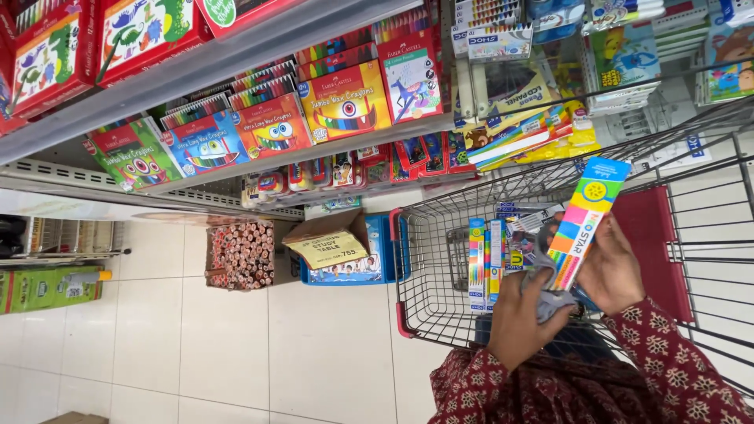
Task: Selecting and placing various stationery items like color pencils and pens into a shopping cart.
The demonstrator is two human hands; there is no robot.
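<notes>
Your right hand [609, 271] grips a long, flat pack of coloured pencils [585, 220], striped in blue, yellow, pink and green. The fingers wrap the pack near its lower end, and the pack tilts up and away from you, with its top end above the rim of the shopping cart [440, 306]. Your left hand [518, 318] sits just beside the right one, closed around a grey cloth-like item [550, 302] at the foot of the pack; whether it also touches the pack cannot be told. Both hands hang over the basket of the cart.

The cart is a black wire type with red corner trim and a red panel [652, 243] on the near side. Inside it, several more packs of stationery [487, 263] stand upright against the far wall, just left of your hands.

Both of your sleeves [675, 369] show a dark red fabric with a small pale print.

Beyond the cart, a slanted store shelf [236, 55] carries boxes of wax crayons [345, 102] in red, blue, green and yellow, with pencil sets in rows behind them. On the tiled floor [196, 345] under the shelf stand a box of brown pencils [242, 255] seen end-on, an open cardboard box [328, 239] and a blue crate [353, 267], side by side and well apart from your hands.
</notes>
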